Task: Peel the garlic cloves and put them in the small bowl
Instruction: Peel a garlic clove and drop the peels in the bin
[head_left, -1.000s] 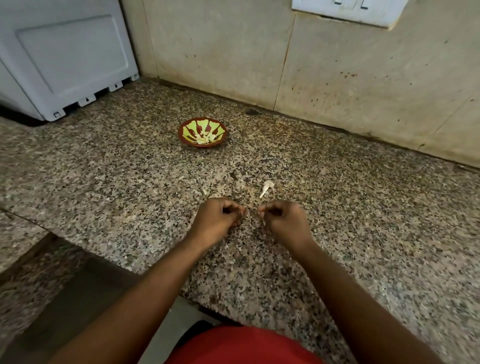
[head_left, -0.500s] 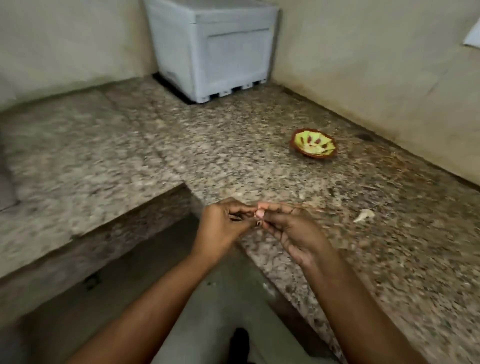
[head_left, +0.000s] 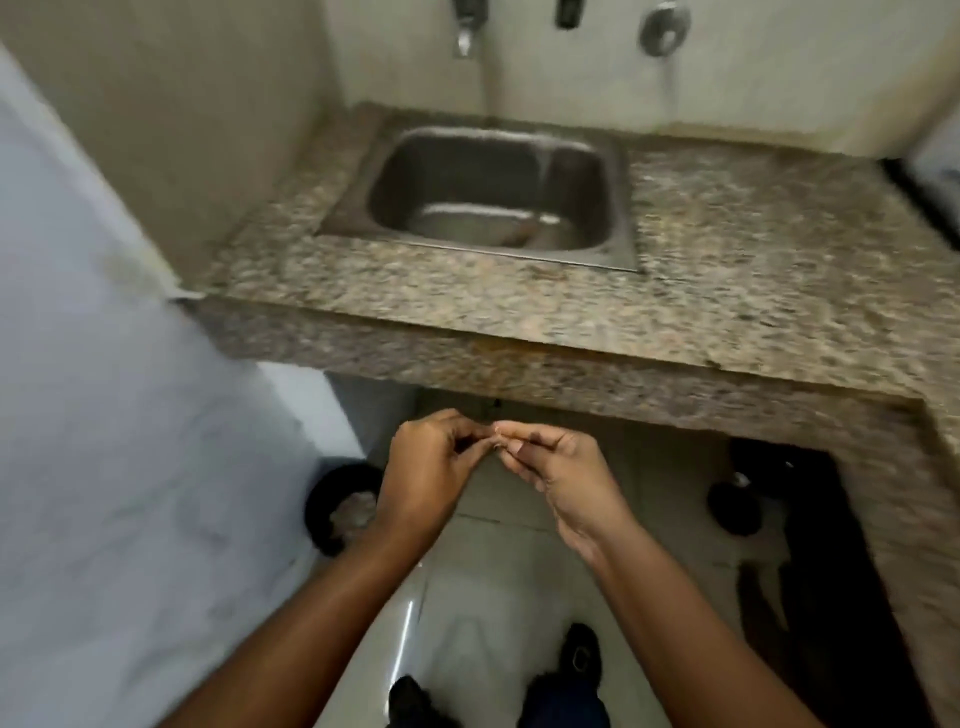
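Left hand: your left hand (head_left: 426, 475) is hanging in the air in front of the counter's near edge, over the floor. Its fingers are curling in, and its fingertips are meeting the other hand's.
Right hand: your right hand (head_left: 563, 470) is floating just beside the left one. Its thumb and fingers are pinching together at the tips.
Garlic clove: something tiny is sitting between both sets of fingertips, but the picture is too blurry to tell if it is a clove or a bit of skin.
Counter: the speckled stone counter (head_left: 727, 270) is stretching across in front of you and turning toward you at the right corner.
Sink: a metal sink (head_left: 493, 192) is sitting in the counter near its far left corner.
Taps: taps (head_left: 465, 26) are sticking out of the wall above the sink.
Floor: pale tiles (head_left: 483, 613) are showing under your arms.
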